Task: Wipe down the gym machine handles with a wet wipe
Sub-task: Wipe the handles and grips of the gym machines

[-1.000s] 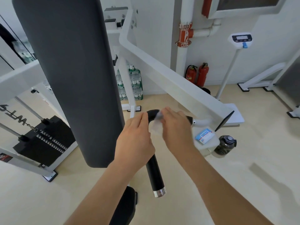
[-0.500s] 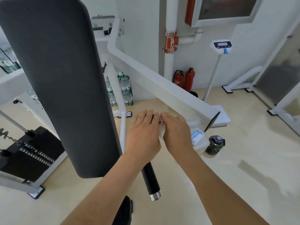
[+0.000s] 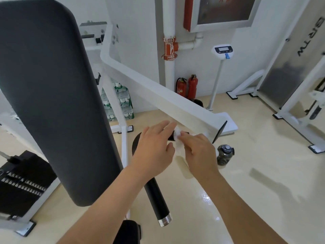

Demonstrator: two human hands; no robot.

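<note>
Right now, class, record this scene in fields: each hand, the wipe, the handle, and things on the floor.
handle: black, chrome end cap, bent
left hand: fingers straight, over the handle's bend
right hand: pinches wet wipe
wipe position: against the handle's upper section
floor: dark bottle, two fire extinguishers

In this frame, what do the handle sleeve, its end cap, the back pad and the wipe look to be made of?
Handle sleeve: matte black, likely rubber or plastic; only a dull highlight.
End cap: polished metal, with a bright silvery glint.
Back pad: dark grey, probably vinyl-like upholstery over padding; smooth with rounded edges.
Wipe: thin white sheet, probably nonwoven; crumpled and soft-looking.
</note>
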